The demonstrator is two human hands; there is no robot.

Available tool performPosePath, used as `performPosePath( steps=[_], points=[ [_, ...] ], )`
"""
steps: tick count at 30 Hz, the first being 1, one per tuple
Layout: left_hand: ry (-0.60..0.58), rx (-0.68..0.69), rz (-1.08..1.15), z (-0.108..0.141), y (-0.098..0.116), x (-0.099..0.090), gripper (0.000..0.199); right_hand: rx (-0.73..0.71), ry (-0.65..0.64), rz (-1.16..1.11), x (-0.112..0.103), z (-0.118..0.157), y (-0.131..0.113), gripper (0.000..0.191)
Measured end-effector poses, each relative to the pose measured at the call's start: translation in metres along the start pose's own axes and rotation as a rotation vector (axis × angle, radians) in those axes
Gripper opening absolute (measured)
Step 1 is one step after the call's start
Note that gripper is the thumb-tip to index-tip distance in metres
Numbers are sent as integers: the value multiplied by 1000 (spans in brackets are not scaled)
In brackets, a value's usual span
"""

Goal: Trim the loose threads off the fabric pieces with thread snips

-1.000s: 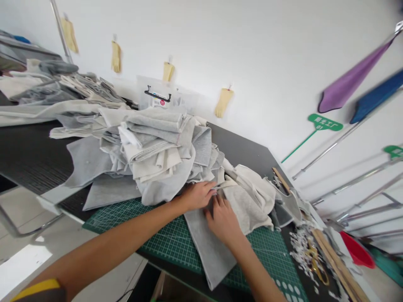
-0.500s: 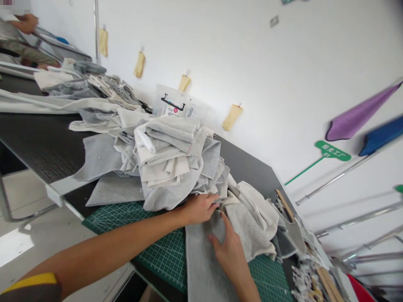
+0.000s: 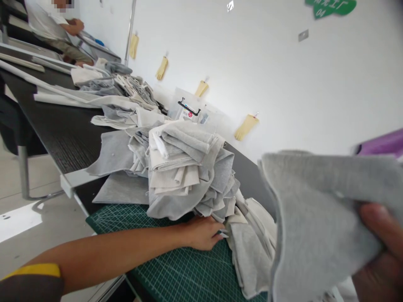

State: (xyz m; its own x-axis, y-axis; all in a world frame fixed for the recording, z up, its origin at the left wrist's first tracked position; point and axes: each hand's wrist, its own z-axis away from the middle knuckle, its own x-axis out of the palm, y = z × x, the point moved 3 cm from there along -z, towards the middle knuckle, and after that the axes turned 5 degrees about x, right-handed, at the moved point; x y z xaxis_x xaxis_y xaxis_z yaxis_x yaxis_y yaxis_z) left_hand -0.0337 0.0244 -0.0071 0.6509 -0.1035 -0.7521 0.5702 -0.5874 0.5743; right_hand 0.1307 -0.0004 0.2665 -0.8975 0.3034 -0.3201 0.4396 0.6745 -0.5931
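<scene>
My right hand [image 3: 384,251] is raised at the right edge, its thumb pressed on a folded piece of grey fabric [image 3: 317,214] that hangs close to the camera, slightly blurred. My left hand [image 3: 204,233] rests on the green cutting mat [image 3: 189,268], with its fingers closed around a small metallic tool [image 3: 223,233]. Only the tool's pale tip shows, so its kind is unclear. Just behind that hand rises a heap of grey and cream fabric pieces [image 3: 182,167]. More grey fabric [image 3: 248,247] lies bunched on the mat to the right of it.
The dark table [image 3: 63,138] runs away to the upper left, carrying further fabric piles [image 3: 138,90]. Clear plastic bins [image 3: 185,107] stand against the wall, below hanging yellow gloves [image 3: 247,126]. A person [image 3: 52,25] sits at the far left.
My right hand has lifted the grey fabric piece off the mat and carried it up to the right. The left hand stays by the heap with its tool. The view has shifted left.
</scene>
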Motion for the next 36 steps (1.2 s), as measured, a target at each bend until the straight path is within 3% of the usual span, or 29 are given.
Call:
performPosePath(
  steps=[1, 3, 5, 7, 8, 10, 12, 15, 18, 21, 24, 27, 30, 34, 36],
  points=[
    [-11, -4, -2, 0, 0, 1, 26, -22, 27, -79, 21, -22, -10, 48],
    [-30, -14, -8, 0, -1, 1, 26, -42, -42, -243, 71, -65, -24, 39],
    [-48, -24, -15, 0, -1, 0, 27, -16, -151, -400, 121, -100, -26, 45],
    [-58, -31, -24, 0, 0, -2, 27, 135, -257, -437, 161, -123, -13, 60],
    [-59, -34, -30, 0, 0, -2, 27, 208, -394, -386, 176, -128, -4, 59],
    [-50, -39, -38, 0, 0, -3, 27, 279, -567, -248, 185, -129, 16, 52],
    [-35, -41, -42, -1, 0, -2, 26, 247, -564, -164, 168, -122, 34, 45],
    [-14, -35, -41, -2, -1, 0, 24, 201, -417, -119, 117, -102, 61, 44],
    [-2, -21, -42, -1, -1, 2, 25, 248, -329, -33, 63, -67, 98, 48],
    [3, -7, -52, 1, -1, 2, 23, 363, -360, 107, 15, -16, 153, 55],
    [11, 0, -70, 1, 0, 0, 24, 462, -481, 202, -23, 46, 211, 54],
    [8, 10, -84, 2, 1, -1, 23, 405, -579, 329, -43, 102, 246, 52],
    [-5, 15, -92, 3, 0, 1, 25, 231, -585, 473, -43, 140, 246, 52],
    [-8, -15, -118, 2, -5, 4, 31, 71, -343, 634, -35, 161, 215, 46],
    [-13, -23, -126, 1, -6, 4, 32, 11, -325, 765, -28, 167, 201, 41]
  ],
)
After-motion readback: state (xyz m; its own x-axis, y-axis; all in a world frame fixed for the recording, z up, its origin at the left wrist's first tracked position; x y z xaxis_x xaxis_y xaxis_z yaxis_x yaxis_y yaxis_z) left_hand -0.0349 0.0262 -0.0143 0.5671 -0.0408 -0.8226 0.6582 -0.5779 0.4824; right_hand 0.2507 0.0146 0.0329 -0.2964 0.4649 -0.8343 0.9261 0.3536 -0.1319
